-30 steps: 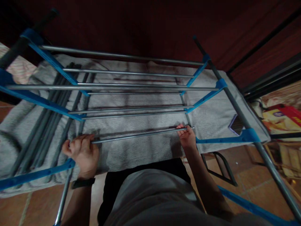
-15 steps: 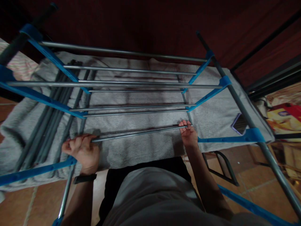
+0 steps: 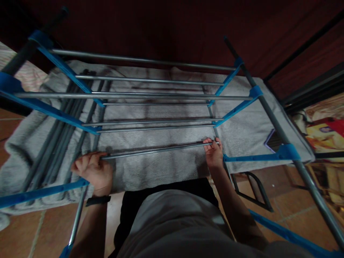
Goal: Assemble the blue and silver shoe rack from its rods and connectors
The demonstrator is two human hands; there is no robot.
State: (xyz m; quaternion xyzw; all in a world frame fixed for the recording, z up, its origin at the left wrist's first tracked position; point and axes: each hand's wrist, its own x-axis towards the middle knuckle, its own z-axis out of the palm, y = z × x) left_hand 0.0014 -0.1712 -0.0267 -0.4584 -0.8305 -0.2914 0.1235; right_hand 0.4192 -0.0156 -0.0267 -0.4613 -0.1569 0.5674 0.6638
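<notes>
A thin grey metal rod (image 3: pixel 158 150) runs between my two hands, a little higher at its right end. My left hand (image 3: pixel 94 172) is closed around its left end, above a blue plastic bracket (image 3: pixel 45 192); the fingers partly hide that end. Near the right tip, the fingers of my right hand (image 3: pixel 214 153) pinch the rod, beside another blue bracket (image 3: pixel 252 157). Beyond my hands stands the rack frame (image 3: pixel 161 96), with several grey rods fixed between blue brackets and thicker upright tubes (image 3: pixel 278 122).
Several loose grey tubes (image 3: pixel 53 143) lie on the grey blanket (image 3: pixel 150 172) at the left. A phone-like object (image 3: pixel 271 141) rests at the right behind an upright. A red and yellow package (image 3: pixel 326 134) is at the far right. Tiled floor (image 3: pixel 24 233) shows below.
The rod's right end has shifted slightly left with my right hand. The frame's left side and right bracket have moved a little. Both hands keep hold of the rod.
</notes>
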